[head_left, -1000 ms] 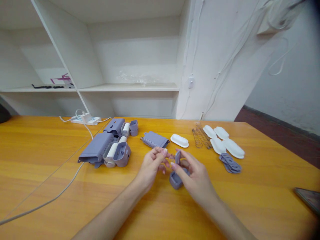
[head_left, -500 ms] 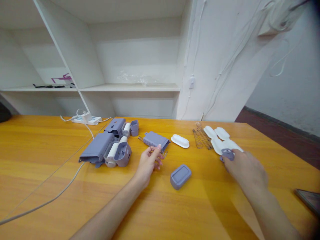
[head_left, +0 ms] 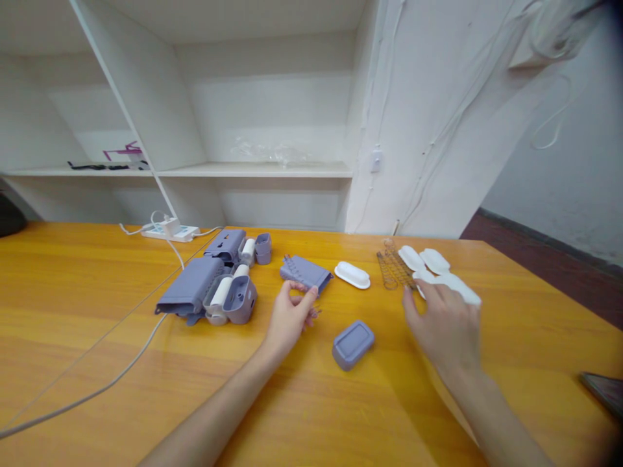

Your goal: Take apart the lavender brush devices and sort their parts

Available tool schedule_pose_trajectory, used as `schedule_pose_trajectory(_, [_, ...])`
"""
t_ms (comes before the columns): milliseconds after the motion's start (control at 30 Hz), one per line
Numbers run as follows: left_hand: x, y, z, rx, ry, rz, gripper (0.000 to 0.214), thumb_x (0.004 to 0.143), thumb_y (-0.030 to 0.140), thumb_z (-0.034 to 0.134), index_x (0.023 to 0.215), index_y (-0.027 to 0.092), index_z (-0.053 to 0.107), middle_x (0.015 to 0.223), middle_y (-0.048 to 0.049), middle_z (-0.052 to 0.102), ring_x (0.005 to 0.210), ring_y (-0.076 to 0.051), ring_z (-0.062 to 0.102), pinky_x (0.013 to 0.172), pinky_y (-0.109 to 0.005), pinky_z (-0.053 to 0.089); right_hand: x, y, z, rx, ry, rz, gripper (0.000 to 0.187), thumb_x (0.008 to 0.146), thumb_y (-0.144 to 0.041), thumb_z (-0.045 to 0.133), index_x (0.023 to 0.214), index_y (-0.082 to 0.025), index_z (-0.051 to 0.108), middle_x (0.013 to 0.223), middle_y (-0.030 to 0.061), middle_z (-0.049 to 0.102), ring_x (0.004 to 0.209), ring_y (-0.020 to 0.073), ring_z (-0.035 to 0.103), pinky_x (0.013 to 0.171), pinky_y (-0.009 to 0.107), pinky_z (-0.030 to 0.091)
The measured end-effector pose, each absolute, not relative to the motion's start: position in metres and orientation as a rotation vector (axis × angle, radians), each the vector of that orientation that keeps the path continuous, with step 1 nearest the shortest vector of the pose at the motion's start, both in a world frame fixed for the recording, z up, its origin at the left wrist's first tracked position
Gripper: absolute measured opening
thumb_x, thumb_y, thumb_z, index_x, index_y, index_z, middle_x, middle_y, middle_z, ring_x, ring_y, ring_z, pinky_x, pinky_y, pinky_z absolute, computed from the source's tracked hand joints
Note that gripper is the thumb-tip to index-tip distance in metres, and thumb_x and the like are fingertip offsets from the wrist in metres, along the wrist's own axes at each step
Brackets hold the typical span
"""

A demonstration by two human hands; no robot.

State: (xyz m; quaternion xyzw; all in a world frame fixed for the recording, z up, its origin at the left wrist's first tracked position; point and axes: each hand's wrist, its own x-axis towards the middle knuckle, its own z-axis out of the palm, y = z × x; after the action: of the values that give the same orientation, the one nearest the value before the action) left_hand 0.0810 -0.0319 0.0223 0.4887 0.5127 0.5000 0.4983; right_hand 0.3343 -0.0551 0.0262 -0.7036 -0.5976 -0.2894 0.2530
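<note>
My left hand (head_left: 292, 314) is closed, thumb against fingers, on a thin metal spring (head_left: 288, 263). One end of the spring shows past the fingers over a flat purple-grey housing (head_left: 307, 272), the other end below the thumb. Over to the right, my right hand (head_left: 445, 321) has thumb and fingers apart, close to several white oval caps (head_left: 457, 288) and the loose springs (head_left: 393, 267). Nothing shows between its fingertips, and the small purple piece is out of sight. A purple-grey block-shaped cover (head_left: 353, 345) lies between the hands.
Purple-grey housings (head_left: 192, 288) with white rollers (head_left: 221, 292) are grouped on the left. A single white cap (head_left: 352, 275) lies behind the cover. A power strip (head_left: 178, 232) and cables are at the back left, a dark flat object (head_left: 603, 392) at the right edge.
My right hand has moved left towards the springs, and the purple piece it held is no longer visible. The spring in my left hand has tilted, its far end rising over the housing.
</note>
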Motion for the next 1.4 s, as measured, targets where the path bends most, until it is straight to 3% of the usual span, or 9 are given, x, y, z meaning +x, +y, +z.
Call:
schedule_pose_trajectory(100, [0.073, -0.030, 0.019, 1.622, 1.402, 1.260, 0.036, 0.082, 0.052, 0.060, 0.095, 0.020, 0.049, 0.050, 0.0060, 0.053, 0.042, -0.012, 0.050, 0.044, -0.019, 0.032, 0.309, -0.057, 0.020, -1.641, -1.828, -0.612, 0.032, 0.090, -0.035, 0.047, 0.108, -0.014, 0.062, 0.095, 0.0110, 0.065, 0.089, 0.0250, 0.058, 0.077, 0.038, 0.039])
schedule_pose_trajectory(267, [0.071, -0.042, 0.017, 2.532, 1.467, 1.048, 0.034, 0.087, 0.046, 0.056, 0.107, 0.019, 0.055, 0.072, -0.0050, 0.065, 0.066, -0.021, 0.063, 0.056, -0.026, 0.041, 0.263, -0.072, 0.015, -1.293, -1.864, 0.038, 0.042, 0.089, -0.038, 0.052, 0.125, -0.016, 0.053, 0.101, 0.0097, 0.066, 0.093, 0.0220, 0.061, 0.082, 0.037, 0.048])
schedule_pose_trajectory(367, [0.079, -0.055, 0.019, 2.770, 1.227, 0.953, 0.038, 0.088, 0.040, 0.054, 0.118, 0.017, 0.049, 0.090, -0.0097, 0.067, 0.079, -0.024, 0.065, 0.064, -0.030, 0.048, 0.241, -0.082, 0.015, -1.222, -1.734, 0.422, 0.034, 0.090, -0.037, 0.050, 0.117, -0.018, 0.060, 0.106, 0.0088, 0.067, 0.095, 0.0206, 0.063, 0.084, 0.034, 0.051])
schedule_pose_trajectory(467, [0.085, -0.065, 0.021, 2.807, 1.010, 0.887, 0.059, 0.087, 0.041, 0.054, 0.135, 0.015, 0.032, 0.107, -0.0134, 0.065, 0.091, -0.025, 0.064, 0.074, -0.034, 0.051, 0.234, -0.085, 0.019, -1.205, -1.549, 0.583, 0.034, 0.090, -0.036, 0.050, 0.115, -0.017, 0.062, 0.106, 0.0088, 0.069, 0.091, 0.0202, 0.065, 0.080, 0.032, 0.054])
schedule_pose_trajectory(633, [0.090, -0.069, 0.022, 2.764, 0.978, 0.850, 0.093, 0.083, 0.060, 0.053, 0.147, 0.014, 0.004, 0.127, -0.0185, 0.053, 0.108, -0.030, 0.056, 0.087, -0.042, 0.049, 0.255, -0.074, 0.027, -1.317, -1.373, 0.307, 0.037, 0.087, -0.040, 0.055, 0.114, -0.016, 0.064, 0.091, 0.0077, 0.070, 0.070, 0.0174, 0.064, 0.066, 0.030, 0.052])
schedule_pose_trajectory(700, [0.093, -0.071, 0.022, 2.786, 0.979, 0.781, 0.091, 0.081, 0.062, 0.055, 0.146, 0.015, 0.012, 0.130, -0.0180, 0.051, 0.112, -0.031, 0.052, 0.089, -0.044, 0.047, 0.273, -0.065, 0.027, -1.389, -1.305, 0.137, 0.040, 0.087, -0.042, 0.053, 0.115, -0.015, 0.063, 0.089, 0.0085, 0.070, 0.067, 0.0175, 0.063, 0.063, 0.029, 0.051])
schedule_pose_trajectory(867, [0.102, -0.076, 0.025, 2.968, 0.805, 0.547, 0.056, 0.084, 0.047, 0.059, 0.132, 0.024, 0.042, 0.134, -0.0116, 0.046, 0.114, -0.028, 0.047, 0.095, -0.043, 0.041, 0.324, -0.038, 0.012, -1.642, -1.319, -0.258, 0.045, 0.088, -0.044, 0.049, 0.118, -0.013, 0.060, 0.088, 0.0095, 0.068, 0.062, 0.0178, 0.058, 0.065, 0.032, 0.046])
schedule_pose_trajectory(1200, [0.104, -0.075, 0.023, 2.983, 0.830, 0.523, 0.042, 0.090, 0.036, 0.050, 0.129, 0.023, 0.044, 0.131, -0.0115, 0.045, 0.116, -0.027, 0.044, 0.095, -0.041, 0.039, 0.316, -0.017, -0.009, -1.589, -1.613, -0.334, 0.032, 0.090, -0.036, 0.047, 0.097, -0.015, 0.069, 0.089, 0.0088, 0.060, 0.069, 0.0166, 0.058, 0.072, 0.032, 0.048])
schedule_pose_trajectory(1400, [0.104, -0.075, 0.025, 2.979, 0.852, 0.496, 0.039, 0.091, 0.037, 0.047, 0.127, 0.024, 0.044, 0.133, -0.0101, 0.044, 0.117, -0.026, 0.044, 0.095, -0.040, 0.039, 0.311, -0.013, -0.021, -1.636, -1.815, -0.337, 0.038, 0.086, -0.018, 0.041, 0.119, -0.011, 0.060, 0.116, 0.0162, 0.056, 0.100, 0.0243, 0.059, 0.087, 0.037, 0.049])
